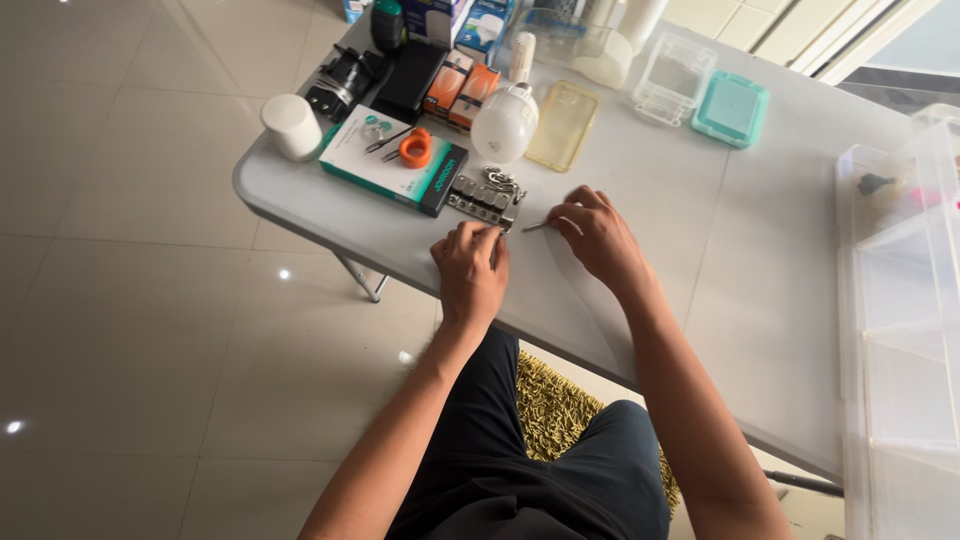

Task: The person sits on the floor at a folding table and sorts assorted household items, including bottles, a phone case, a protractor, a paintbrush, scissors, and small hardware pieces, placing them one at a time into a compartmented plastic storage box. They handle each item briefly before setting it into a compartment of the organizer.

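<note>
Fingers point(478, 238) of the left hand point(470, 272) are curled closed, pressing at the near edge of a small metal block of sockets point(483, 199) lying on the grey desk point(700, 250), just in front of a white-and-green box point(385, 165). Right of it, the right hand point(597, 238) pinches a thin metal tool point(537, 226), its tip pointing at the block.

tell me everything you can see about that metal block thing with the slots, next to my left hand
The metal block is a flat, silvery-grey rectangular piece with a row of small square slots along it. It lies flat on the white table, angled slightly, just below the green-and-white box. A bunch of small metal rings or keys rests at its upper edge. The left hand has its fingertips at its near corner; actual contact is unclear.
</note>
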